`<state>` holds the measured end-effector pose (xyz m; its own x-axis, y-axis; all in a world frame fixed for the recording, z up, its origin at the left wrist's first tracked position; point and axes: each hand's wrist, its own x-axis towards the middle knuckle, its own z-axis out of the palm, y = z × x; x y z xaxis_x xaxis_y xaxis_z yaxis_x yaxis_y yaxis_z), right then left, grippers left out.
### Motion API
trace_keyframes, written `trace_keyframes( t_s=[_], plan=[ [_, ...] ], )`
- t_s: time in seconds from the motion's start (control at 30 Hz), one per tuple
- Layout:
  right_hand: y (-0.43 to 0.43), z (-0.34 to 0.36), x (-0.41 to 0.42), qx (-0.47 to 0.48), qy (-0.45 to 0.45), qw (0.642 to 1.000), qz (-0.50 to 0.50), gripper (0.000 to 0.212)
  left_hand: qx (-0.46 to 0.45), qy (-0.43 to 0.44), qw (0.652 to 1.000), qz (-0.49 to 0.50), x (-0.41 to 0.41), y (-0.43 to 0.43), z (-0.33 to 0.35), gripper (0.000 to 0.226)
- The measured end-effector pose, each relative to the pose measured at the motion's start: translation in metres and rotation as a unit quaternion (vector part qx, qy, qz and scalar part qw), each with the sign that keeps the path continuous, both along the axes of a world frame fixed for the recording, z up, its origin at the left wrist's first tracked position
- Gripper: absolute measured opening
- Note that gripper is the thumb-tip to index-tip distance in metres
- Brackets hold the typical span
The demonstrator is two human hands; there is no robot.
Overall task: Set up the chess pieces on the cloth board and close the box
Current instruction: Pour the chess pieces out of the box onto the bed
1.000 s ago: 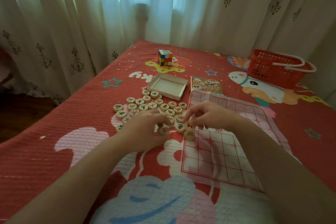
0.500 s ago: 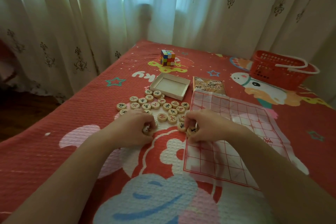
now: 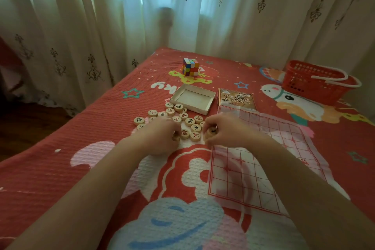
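Observation:
Several round wooden chess pieces lie in a loose cluster on the red bed cover, left of the white cloth board with its red grid. My left hand rests over the cluster's near left part, fingers curled on a piece. My right hand sits at the board's left edge, pinching a piece between thumb and fingers. Behind the pieces lies the empty open box tray, with the printed box lid flat to its right. No pieces stand on the visible part of the board.
A colourful puzzle cube sits behind the box. A red plastic basket with white handles stands at the back right. Curtains hang behind the bed, and the bed's left edge drops to a dark floor.
Both hands have stayed at the cluster's near edge, fingers working at pieces. The view has shifted slightly; the left hand has moved a little left over the pieces.

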<state>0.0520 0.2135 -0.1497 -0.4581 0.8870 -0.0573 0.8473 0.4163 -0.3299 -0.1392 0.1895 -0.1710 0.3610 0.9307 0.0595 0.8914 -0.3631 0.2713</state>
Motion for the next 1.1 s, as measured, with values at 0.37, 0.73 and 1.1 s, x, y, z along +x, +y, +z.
trace_keyframes(
  t_s=[0.37,0.73,1.1],
  plan=[
    [0.019,-0.002,-0.010,-0.027,-0.035,0.999,-0.025,0.022,-0.007,-0.028,1.000,0.003,-0.002,0.003,0.008,0.028],
    [0.023,-0.009,-0.016,0.001,-0.082,0.996,-0.021,0.016,-0.037,0.019,0.999,-0.001,0.024,0.031,0.016,0.024],
    [0.020,-0.005,-0.032,0.005,-0.062,0.997,0.049,0.017,-0.061,0.043,0.997,-0.003,0.021,0.030,0.012,0.027]
  ],
)
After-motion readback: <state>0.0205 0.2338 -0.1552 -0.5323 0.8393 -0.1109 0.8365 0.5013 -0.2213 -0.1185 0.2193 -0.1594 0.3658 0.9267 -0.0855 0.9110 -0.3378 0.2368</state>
